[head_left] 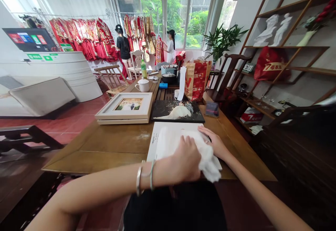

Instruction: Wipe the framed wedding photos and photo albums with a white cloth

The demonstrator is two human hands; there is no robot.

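My left hand (187,161) is closed on a crumpled white cloth (208,162) and presses it onto a flat white panel (168,141) lying on the wooden table (110,147). Two bracelets sit on that wrist. My right hand (214,141) lies flat on the panel's right side, fingers stretched out, touching the cloth. Beyond the panel lie a dark photo print (178,111) and a white framed picture (126,107).
A white mug (143,84), green bottle (143,68), red paper bag (196,80) and pots stand further up the table. Wooden shelves (283,70) fill the right wall. Two people stand by racks of red garments (86,38) at the windows. A dark bench (23,138) is at left.
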